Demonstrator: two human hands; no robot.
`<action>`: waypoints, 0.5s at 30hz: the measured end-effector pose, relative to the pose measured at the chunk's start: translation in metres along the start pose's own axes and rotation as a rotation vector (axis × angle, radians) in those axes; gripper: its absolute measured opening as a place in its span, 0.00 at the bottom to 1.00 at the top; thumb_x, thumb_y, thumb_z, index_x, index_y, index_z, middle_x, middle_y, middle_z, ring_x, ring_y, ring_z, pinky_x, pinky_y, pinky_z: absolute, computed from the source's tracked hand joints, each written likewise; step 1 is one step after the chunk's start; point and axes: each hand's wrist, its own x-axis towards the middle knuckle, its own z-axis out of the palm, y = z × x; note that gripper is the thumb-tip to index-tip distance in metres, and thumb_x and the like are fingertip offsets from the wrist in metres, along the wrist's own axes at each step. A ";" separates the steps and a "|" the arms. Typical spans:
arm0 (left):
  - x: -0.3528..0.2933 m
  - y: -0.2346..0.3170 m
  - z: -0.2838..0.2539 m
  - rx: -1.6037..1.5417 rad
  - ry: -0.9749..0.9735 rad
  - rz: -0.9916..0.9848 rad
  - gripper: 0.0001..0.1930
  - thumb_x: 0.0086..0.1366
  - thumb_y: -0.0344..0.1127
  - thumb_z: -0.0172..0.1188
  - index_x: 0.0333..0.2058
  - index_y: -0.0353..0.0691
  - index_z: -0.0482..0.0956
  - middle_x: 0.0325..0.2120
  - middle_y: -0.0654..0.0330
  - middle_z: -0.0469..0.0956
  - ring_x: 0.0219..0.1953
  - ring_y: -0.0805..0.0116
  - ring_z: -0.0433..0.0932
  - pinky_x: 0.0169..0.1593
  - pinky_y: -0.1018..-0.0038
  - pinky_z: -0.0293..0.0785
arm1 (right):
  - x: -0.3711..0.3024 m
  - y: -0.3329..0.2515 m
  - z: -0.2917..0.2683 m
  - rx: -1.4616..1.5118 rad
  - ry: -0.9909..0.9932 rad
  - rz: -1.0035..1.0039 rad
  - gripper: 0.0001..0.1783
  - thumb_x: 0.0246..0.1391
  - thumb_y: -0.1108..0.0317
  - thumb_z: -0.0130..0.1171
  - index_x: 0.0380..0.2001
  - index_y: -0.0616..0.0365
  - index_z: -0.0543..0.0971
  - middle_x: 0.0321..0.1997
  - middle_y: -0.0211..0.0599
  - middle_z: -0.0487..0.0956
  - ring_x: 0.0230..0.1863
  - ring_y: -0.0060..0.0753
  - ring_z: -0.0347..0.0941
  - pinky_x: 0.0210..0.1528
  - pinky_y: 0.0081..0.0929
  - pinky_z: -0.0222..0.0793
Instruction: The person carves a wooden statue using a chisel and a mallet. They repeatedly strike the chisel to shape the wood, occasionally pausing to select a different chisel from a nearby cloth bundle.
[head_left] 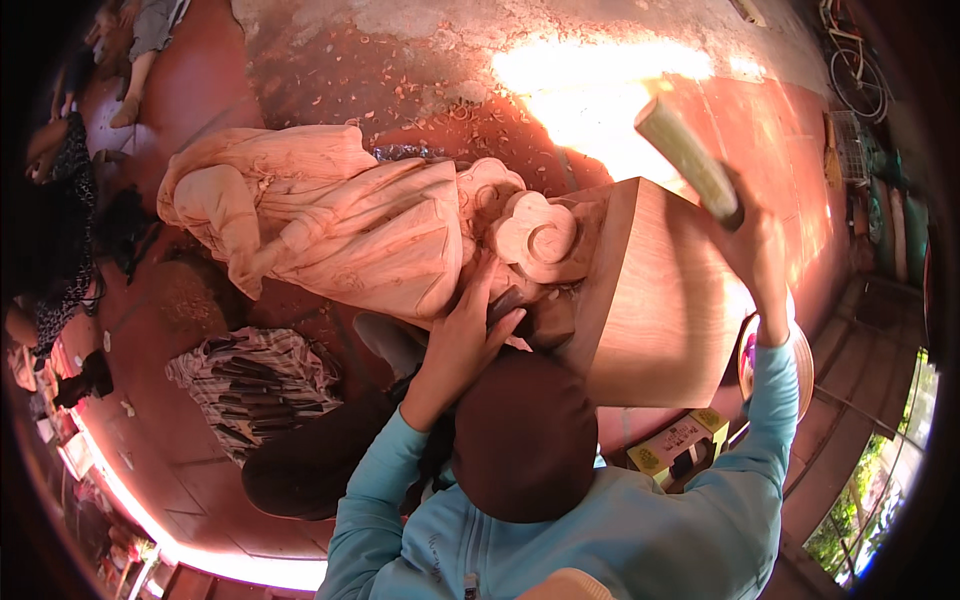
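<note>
Left hand (465, 338) closed around dark slender tool (505, 305); right hand (757, 240) gripping cylindrical wooden mallet (688, 158). Pale wooden robed statue (330, 225): folds (405, 250) look carved, right-end block (665, 305) uncarved.

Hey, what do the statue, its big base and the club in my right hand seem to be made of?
Statue: wood, apparently, unpainted and matte, with pale carved folds. Base: likely wood too, smooth, with grain lines across its side. Club in your right hand: probably bare wood, dull and greenish-tan, but its grain is unclear.
</note>
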 end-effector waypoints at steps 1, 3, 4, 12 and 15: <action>-0.004 -0.005 0.002 -0.059 -0.054 -0.049 0.36 0.61 0.41 0.60 0.65 0.40 0.55 0.63 0.48 0.61 0.57 0.51 0.70 0.48 0.59 0.77 | -0.021 0.003 0.003 0.120 -0.018 0.002 0.28 0.50 0.65 0.64 0.56 0.48 0.71 0.43 0.52 0.80 0.46 0.51 0.78 0.46 0.37 0.73; -0.007 -0.002 -0.003 0.025 -0.136 -0.042 0.36 0.60 0.41 0.61 0.65 0.43 0.55 0.64 0.51 0.59 0.54 0.52 0.73 0.45 0.61 0.78 | -0.059 0.011 0.017 0.243 -0.055 -0.006 0.32 0.51 0.63 0.64 0.59 0.55 0.68 0.44 0.54 0.80 0.47 0.51 0.78 0.50 0.36 0.72; -0.006 -0.001 -0.006 0.071 -0.177 -0.037 0.36 0.60 0.41 0.61 0.65 0.44 0.56 0.65 0.53 0.57 0.53 0.53 0.74 0.44 0.61 0.79 | -0.073 0.012 0.021 0.244 -0.068 -0.007 0.33 0.51 0.63 0.64 0.60 0.59 0.67 0.44 0.54 0.80 0.48 0.51 0.78 0.52 0.36 0.70; -0.018 -0.029 0.039 0.517 0.054 0.279 0.28 0.60 0.47 0.58 0.59 0.50 0.69 0.63 0.48 0.62 0.14 0.58 0.77 0.18 0.65 0.75 | -0.098 0.012 0.012 0.790 -0.230 0.399 0.28 0.52 0.66 0.63 0.56 0.59 0.69 0.20 0.30 0.72 0.15 0.20 0.66 0.18 0.21 0.64; -0.018 -0.020 0.025 0.467 -0.129 0.127 0.31 0.58 0.42 0.60 0.61 0.50 0.64 0.66 0.53 0.55 0.23 0.48 0.81 0.27 0.55 0.78 | -0.092 -0.001 0.010 0.809 -0.280 0.432 0.25 0.52 0.67 0.63 0.53 0.59 0.71 0.18 0.28 0.70 0.14 0.20 0.65 0.16 0.21 0.64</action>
